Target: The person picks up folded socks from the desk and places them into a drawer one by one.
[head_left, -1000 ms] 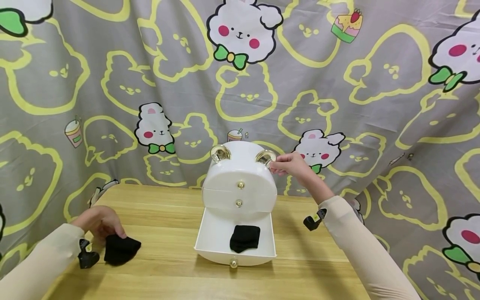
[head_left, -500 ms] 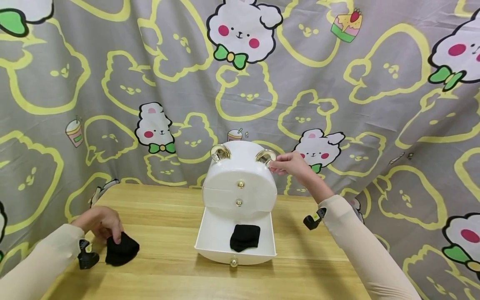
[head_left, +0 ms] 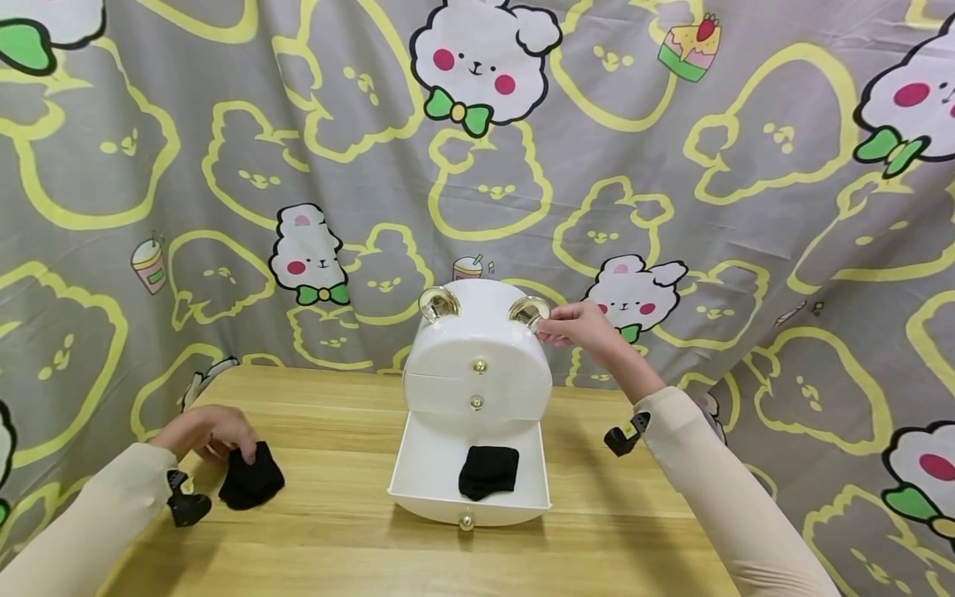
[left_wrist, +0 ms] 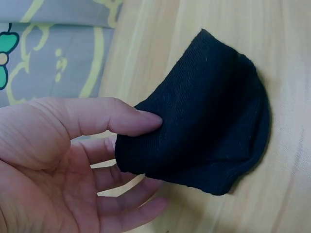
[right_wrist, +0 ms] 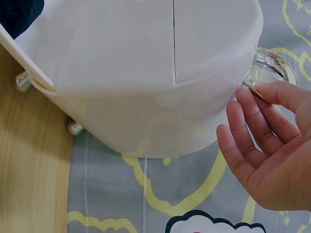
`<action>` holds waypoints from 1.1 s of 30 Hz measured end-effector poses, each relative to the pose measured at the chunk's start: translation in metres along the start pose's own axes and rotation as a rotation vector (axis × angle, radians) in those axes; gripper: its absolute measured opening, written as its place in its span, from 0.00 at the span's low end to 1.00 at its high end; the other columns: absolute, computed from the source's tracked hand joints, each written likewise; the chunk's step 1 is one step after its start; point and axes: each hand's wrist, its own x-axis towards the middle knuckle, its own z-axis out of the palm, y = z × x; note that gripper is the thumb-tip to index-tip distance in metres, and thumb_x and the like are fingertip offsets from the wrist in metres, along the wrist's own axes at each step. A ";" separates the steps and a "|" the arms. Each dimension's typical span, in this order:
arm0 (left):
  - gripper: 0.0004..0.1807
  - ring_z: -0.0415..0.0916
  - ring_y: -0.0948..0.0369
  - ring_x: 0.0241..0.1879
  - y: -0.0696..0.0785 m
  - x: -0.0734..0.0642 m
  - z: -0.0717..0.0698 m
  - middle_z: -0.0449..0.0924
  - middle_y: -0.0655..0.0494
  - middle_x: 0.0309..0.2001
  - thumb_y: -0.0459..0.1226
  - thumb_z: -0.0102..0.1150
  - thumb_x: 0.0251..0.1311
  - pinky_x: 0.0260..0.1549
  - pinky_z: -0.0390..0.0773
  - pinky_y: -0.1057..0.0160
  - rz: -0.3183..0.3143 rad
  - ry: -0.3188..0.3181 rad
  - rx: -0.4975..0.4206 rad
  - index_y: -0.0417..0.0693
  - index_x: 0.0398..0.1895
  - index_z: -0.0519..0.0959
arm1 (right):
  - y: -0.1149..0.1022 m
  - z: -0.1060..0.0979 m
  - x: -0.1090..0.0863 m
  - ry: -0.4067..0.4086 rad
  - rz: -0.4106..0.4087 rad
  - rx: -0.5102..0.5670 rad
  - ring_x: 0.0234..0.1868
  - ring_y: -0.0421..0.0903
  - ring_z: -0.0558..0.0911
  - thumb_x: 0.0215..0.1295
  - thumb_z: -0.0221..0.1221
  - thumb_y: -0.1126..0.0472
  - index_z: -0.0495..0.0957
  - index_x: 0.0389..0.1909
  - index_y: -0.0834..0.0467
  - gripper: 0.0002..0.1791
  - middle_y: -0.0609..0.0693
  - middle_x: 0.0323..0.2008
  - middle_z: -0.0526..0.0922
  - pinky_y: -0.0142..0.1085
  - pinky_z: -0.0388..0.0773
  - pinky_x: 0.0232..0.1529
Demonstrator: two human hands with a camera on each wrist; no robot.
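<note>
My left hand [head_left: 224,433] pinches a folded black sock [left_wrist: 204,111] between thumb and fingers, at the left of the table. The sock's ribbed edge is at the thumb, and its rounded end points away from the palm. In the middle stands a white storage box [head_left: 477,356] with gold ears and small round knobs. Its bottom drawer [head_left: 418,464] is pulled out, and a second folded black sock [head_left: 488,473] lies inside, toward the right. With thumb and forefinger my right hand [right_wrist: 272,141] holds the gold ear [right_wrist: 274,68] on the box's right side.
The box stands on a light wooden table [head_left: 328,531]. Behind and beside the table hangs a grey curtain [head_left: 373,191] with yellow outlines and cartoon rabbits. A gold knob [head_left: 466,521] sticks out from the drawer's front.
My left hand has shifted slightly right and away from me, and the sock in it has turned and come up a little. My right hand stays on the ear; the box has not moved.
</note>
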 end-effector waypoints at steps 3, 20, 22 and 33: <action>0.29 0.76 0.37 0.53 0.000 0.006 -0.003 0.66 0.16 0.59 0.34 0.66 0.52 0.49 0.85 0.48 0.005 -0.041 -0.040 0.27 0.57 0.74 | -0.001 -0.001 -0.001 0.002 0.000 -0.001 0.44 0.55 0.85 0.68 0.66 0.55 0.85 0.41 0.65 0.15 0.44 0.30 0.88 0.42 0.87 0.48; 0.24 0.83 0.59 0.41 -0.010 0.026 -0.001 0.85 0.54 0.43 0.34 0.57 0.68 0.44 0.87 0.60 0.193 -0.211 -0.350 0.32 0.64 0.70 | -0.002 0.000 -0.002 -0.002 0.002 -0.015 0.40 0.48 0.85 0.68 0.66 0.54 0.85 0.42 0.65 0.16 0.45 0.31 0.88 0.35 0.85 0.44; 0.28 0.84 0.58 0.44 -0.006 0.030 0.000 0.84 0.53 0.46 0.35 0.56 0.70 0.47 0.87 0.58 0.232 -0.213 -0.368 0.29 0.69 0.64 | -0.001 -0.001 -0.002 0.001 0.005 -0.012 0.39 0.46 0.85 0.68 0.66 0.54 0.85 0.42 0.65 0.16 0.45 0.31 0.88 0.35 0.85 0.44; 0.34 0.82 0.59 0.53 0.042 0.026 0.015 0.79 0.44 0.59 0.36 0.52 0.73 0.57 0.83 0.54 0.366 -0.218 -0.479 0.26 0.74 0.53 | 0.000 0.000 0.000 0.000 0.004 -0.004 0.38 0.45 0.85 0.68 0.67 0.54 0.85 0.43 0.66 0.17 0.45 0.30 0.88 0.34 0.86 0.43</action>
